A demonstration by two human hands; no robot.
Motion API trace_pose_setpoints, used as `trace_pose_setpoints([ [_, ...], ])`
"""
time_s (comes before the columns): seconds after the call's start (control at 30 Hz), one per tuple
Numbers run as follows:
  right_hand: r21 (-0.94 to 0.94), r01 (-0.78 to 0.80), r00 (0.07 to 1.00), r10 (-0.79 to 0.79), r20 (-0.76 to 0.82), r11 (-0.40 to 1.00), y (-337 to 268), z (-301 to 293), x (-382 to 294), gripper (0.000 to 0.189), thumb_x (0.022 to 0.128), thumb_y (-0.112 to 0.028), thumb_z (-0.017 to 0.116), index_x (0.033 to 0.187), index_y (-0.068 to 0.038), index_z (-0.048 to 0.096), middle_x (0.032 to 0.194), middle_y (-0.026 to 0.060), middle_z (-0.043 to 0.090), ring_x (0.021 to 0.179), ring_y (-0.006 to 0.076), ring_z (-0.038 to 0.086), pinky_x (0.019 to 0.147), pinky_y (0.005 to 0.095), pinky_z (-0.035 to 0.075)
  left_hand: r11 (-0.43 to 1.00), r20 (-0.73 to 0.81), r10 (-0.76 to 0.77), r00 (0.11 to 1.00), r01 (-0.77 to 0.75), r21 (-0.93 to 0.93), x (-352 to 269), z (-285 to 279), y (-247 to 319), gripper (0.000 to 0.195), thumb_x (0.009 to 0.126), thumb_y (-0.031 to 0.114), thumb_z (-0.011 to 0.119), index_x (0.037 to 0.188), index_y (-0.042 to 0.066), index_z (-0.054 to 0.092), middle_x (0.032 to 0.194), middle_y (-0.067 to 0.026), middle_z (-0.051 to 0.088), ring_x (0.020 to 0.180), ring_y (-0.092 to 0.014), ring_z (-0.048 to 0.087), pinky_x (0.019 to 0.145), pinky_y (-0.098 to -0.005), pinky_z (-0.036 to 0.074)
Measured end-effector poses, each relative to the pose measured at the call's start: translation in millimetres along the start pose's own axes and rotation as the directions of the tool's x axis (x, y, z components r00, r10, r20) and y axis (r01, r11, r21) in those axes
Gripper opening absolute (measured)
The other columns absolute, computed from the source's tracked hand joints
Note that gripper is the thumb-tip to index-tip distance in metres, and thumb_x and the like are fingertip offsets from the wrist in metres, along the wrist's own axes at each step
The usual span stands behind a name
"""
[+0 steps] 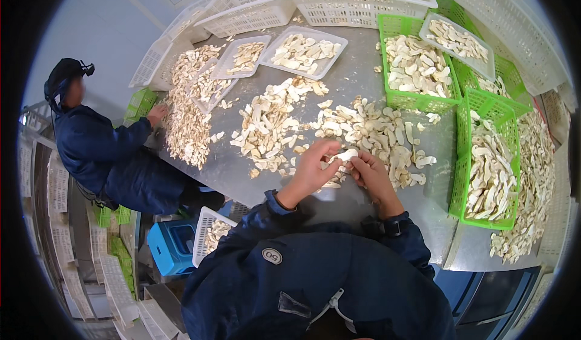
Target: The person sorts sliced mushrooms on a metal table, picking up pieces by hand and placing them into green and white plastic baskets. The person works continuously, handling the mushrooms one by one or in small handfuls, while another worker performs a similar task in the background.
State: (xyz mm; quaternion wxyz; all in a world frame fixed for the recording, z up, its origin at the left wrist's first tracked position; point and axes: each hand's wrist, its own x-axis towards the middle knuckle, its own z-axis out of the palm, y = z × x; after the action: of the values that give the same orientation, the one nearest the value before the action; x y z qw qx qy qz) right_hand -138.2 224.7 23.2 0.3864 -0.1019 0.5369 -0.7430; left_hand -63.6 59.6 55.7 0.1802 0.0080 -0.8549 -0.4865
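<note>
Just above the metal tabletop (417, 213), a pale mushroom slice (347, 154) spans the gap between my two hands. My left hand (313, 167) has its thumb and forefinger at the slice's left end. At its right end, the fingertips of my right hand (373, 173) pinch it. More slices lie under and between my hands, partly hidden by the fingers. Right beyond them spreads a loose pile of mushroom slices (367, 124). Another pile (268, 122) lies to the left of it.
Green plastic baskets (460, 172) filled with slices stand at the right. Clear plastic trays (333, 58) holding slices sit at the back, before white perforated crates (345, 10). At the left, a co-worker (104, 144) reaches to a heap of small pieces (186, 126). A blue stool (168, 249) stands below.
</note>
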Motion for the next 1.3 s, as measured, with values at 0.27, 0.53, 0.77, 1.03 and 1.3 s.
trace_pose_setpoints([
  [0.27, 0.007, 0.029, 0.999, -0.029, -0.028, 1.000, -1, 1, -1, 0.014, 0.094, -0.017, 0.058, 0.095, -0.005, 0.063, 0.068, -0.0046, 0.054, 0.051, 0.0016, 0.043, 0.044, 0.0180, 0.031, 0.839, 0.192, -0.289, 0.938, 0.345, -0.420, -10, -1, -23, 0.016, 0.092, 0.007, 0.061, 0.108, 0.001, 0.060, 0.084, 0.0034, 0.061, 0.075, -0.001, 0.052, 0.063, -0.0173, 0.042],
  [0.53, 0.046, 0.082, 0.996, -0.080, -0.039, 0.996, -4, 4, -5, 0.013, 0.093, -0.016, 0.061, 0.098, -0.005, 0.063, 0.064, -0.0052, 0.052, 0.051, 0.0018, 0.043, 0.044, 0.0183, 0.031, 0.663, 0.299, -0.402, 0.865, 0.501, -0.557, -9, 0, -10, 0.011, 0.094, 0.012, 0.060, 0.102, 0.004, 0.062, 0.088, 0.0036, 0.062, 0.076, -0.003, 0.054, 0.066, -0.0194, 0.043],
  [0.77, -0.154, 0.226, 0.961, -0.246, -0.125, 0.962, 8, 6, 2, 0.018, 0.089, -0.016, 0.067, 0.101, -0.003, 0.063, 0.068, -0.0076, 0.051, 0.061, 0.0008, 0.043, 0.053, 0.0178, 0.033, 0.642, 0.301, -0.385, 0.872, 0.488, -0.592, -11, 3, -10, 0.009, 0.094, 0.010, 0.060, 0.100, 0.005, 0.062, 0.088, 0.0039, 0.060, 0.076, -0.002, 0.052, 0.067, -0.0185, 0.043],
  [1.03, -0.326, 0.230, 0.969, -0.247, -0.012, 0.917, 12, 3, 2, 0.016, 0.088, -0.017, 0.068, 0.094, -0.003, 0.067, 0.071, -0.0089, 0.049, 0.065, 0.0016, 0.040, 0.056, 0.0196, 0.032, 0.744, 0.179, -0.324, 0.929, 0.367, -0.558, -16, 11, -21, 0.001, 0.091, 0.004, 0.061, 0.091, 0.004, 0.060, 0.080, 0.0045, 0.059, 0.070, -0.001, 0.050, 0.062, -0.0174, 0.040],
  [1.3, -0.325, 0.160, 0.984, -0.178, -0.025, 0.932, 10, 5, -2, 0.017, 0.088, -0.019, 0.067, 0.095, -0.003, 0.067, 0.071, -0.0088, 0.050, 0.064, 0.0016, 0.040, 0.056, 0.0196, 0.032, 0.727, 0.179, -0.347, 0.921, 0.385, -0.568, -14, 7, -7, 0.002, 0.091, 0.003, 0.061, 0.091, 0.004, 0.059, 0.078, 0.0049, 0.058, 0.070, -0.001, 0.050, 0.062, -0.0174, 0.039],
])
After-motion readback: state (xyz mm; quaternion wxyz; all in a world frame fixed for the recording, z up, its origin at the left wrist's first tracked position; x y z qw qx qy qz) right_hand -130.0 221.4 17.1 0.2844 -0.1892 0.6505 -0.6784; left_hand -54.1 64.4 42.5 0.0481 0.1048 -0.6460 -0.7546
